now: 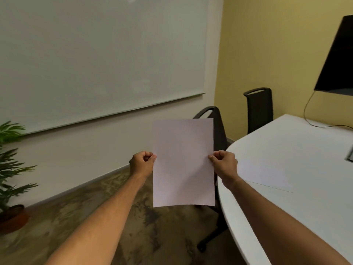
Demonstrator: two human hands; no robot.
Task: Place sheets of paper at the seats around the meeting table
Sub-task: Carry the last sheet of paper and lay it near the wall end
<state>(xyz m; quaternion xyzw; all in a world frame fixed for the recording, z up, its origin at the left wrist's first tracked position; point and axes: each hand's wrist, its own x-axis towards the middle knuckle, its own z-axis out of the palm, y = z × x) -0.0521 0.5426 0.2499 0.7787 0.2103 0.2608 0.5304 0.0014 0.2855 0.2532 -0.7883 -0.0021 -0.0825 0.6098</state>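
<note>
I hold a blank white sheet of paper (183,161) upright in front of me, above the floor just left of the table. My left hand (142,163) pinches its left edge and my right hand (224,164) pinches its right edge. The white meeting table (305,207) curves in from the right. Another white sheet (265,173) lies flat on the table near its edge, just right of my right hand.
Two black chairs stand at the table's far side, one (215,127) partly behind the held sheet, one (258,109) by the yellow wall. A dark monitor (338,60) with a cable hangs at the right. A whiteboard (95,54) covers the left wall; a potted plant (11,178) stands at far left.
</note>
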